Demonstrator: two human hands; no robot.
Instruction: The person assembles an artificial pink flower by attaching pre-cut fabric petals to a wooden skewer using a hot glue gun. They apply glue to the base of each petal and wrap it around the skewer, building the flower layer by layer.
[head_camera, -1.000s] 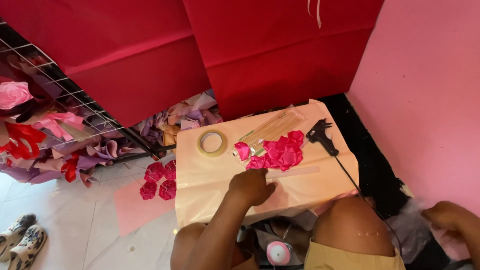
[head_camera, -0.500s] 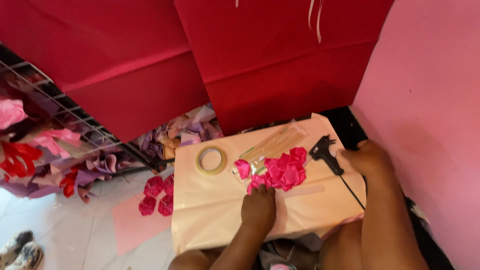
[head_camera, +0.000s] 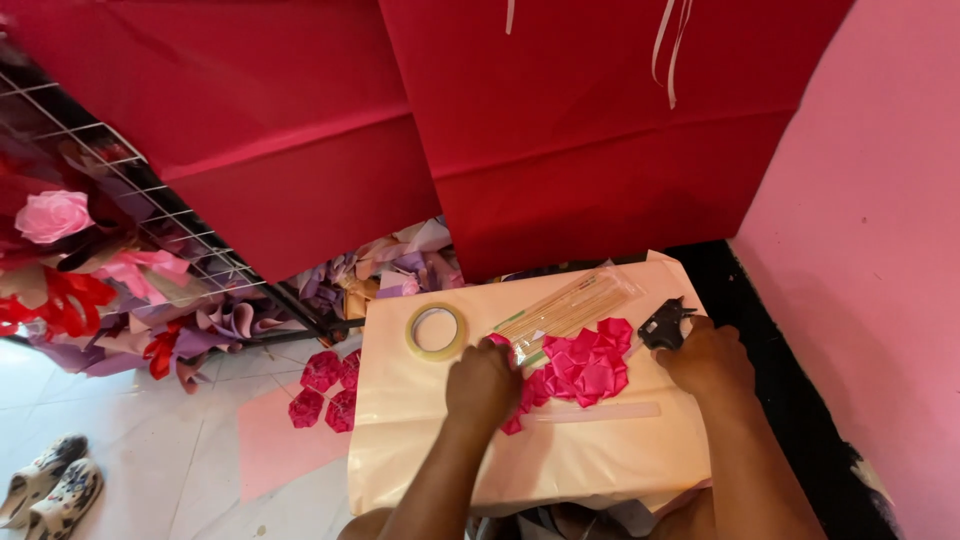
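Left hand (head_camera: 483, 383) on glossy pink petals (head_camera: 585, 365); right hand (head_camera: 706, 355) probably gripping black glue gun (head_camera: 664, 325).

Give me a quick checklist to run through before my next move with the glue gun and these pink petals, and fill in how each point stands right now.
1. Right hand on the black glue gun: ok, it covers the gun's rear part.
2. Left hand on the pink ribbon petals: ok, it rests at the pile's left edge.
3. Glue gun nozzle away from the fingers: cannot tell, the hand hides much of the gun.
4. Pack of wooden sticks within reach: ok, it lies just behind the petals.
5. Roll of tape out of the way: ok, it lies apart, left of the petals.
6. Glue gun hot: cannot tell.
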